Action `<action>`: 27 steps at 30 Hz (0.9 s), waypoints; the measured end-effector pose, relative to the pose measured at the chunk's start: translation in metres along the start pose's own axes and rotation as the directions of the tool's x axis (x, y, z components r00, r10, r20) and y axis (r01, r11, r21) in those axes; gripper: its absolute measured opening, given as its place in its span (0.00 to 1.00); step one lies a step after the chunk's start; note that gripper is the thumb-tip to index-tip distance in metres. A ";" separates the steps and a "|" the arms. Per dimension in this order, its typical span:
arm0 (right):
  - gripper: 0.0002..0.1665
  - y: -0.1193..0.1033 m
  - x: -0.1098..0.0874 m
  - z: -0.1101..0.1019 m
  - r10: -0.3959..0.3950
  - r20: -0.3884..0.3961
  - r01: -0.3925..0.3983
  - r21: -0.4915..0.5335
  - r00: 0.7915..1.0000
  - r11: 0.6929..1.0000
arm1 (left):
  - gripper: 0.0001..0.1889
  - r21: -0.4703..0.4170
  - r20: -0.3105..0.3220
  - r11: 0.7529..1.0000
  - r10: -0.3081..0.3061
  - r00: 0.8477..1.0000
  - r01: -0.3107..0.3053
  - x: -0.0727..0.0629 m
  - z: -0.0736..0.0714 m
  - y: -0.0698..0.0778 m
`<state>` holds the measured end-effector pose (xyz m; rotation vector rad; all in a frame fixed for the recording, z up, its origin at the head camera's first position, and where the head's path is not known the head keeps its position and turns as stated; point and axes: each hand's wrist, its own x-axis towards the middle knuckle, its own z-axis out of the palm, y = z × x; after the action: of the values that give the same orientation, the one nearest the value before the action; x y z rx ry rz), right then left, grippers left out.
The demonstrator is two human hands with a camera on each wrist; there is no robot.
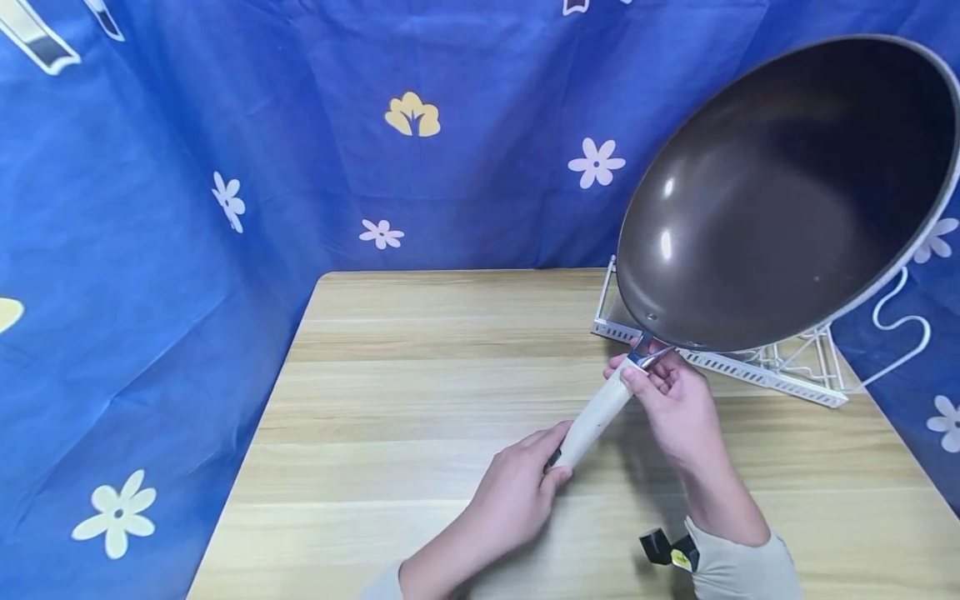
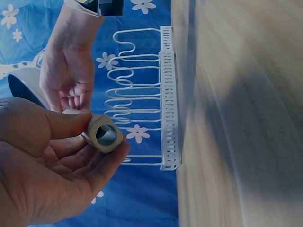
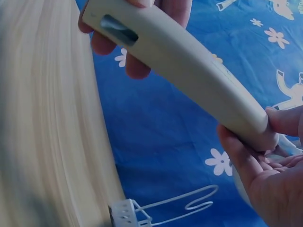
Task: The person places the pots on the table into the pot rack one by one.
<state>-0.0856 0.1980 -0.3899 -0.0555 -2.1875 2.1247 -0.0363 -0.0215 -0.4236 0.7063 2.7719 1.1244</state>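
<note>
A large frying pan (image 1: 757, 192) with a dark brown inside and a pale handle (image 1: 596, 417) is held up, tilted, at the right of the head view. My left hand (image 1: 521, 483) grips the handle's free end; in the left wrist view the hollow end of the handle (image 2: 108, 137) shows between thumb and fingers. Close to the pan's bracket, my right hand (image 1: 678, 404) pinches the other end of the handle, thumb on one side and fingers on the other. Behind and below the pan stands a white wire rack (image 1: 802, 387), partly hidden by it.
The wooden table (image 1: 390, 375) runs under both hands. A blue flowered cloth (image 1: 480, 125) hangs behind it and at the sides. The rack's curved wires (image 2: 132, 90) rise from a slotted white base (image 2: 169, 104) near the table's far edge.
</note>
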 end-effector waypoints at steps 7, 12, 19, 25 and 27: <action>0.19 -0.002 0.002 -0.009 0.041 -0.061 -0.042 -0.008 0.997 0.999 | 0.30 -0.094 0.095 0.995 -0.010 0.995 0.019 0.012 0.007 -0.003; 0.18 -0.003 0.002 -0.011 0.083 -0.099 -0.089 -0.063 0.992 0.994 | 0.31 -0.221 0.191 0.972 -0.038 0.981 0.081 0.016 0.010 -0.007; 0.22 -0.001 0.007 -0.012 0.068 -0.117 -0.092 -0.214 0.991 0.972 | 0.31 -0.351 0.253 0.927 -0.046 0.966 0.135 0.018 0.012 -0.012; 0.22 0.003 0.011 -0.011 0.064 -0.122 -0.095 -0.274 0.990 0.957 | 0.32 -0.348 0.279 0.929 -0.030 0.960 0.130 0.018 0.011 -0.020; 0.23 0.005 0.013 -0.011 0.070 -0.122 -0.102 -0.282 0.990 0.954 | 0.31 -0.357 0.291 0.925 -0.024 0.956 0.132 0.019 0.010 -0.023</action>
<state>-0.0974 0.2103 -0.3943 -0.2866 -2.4488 1.7749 -0.0597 -0.0214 -0.4443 0.6430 2.2407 1.3604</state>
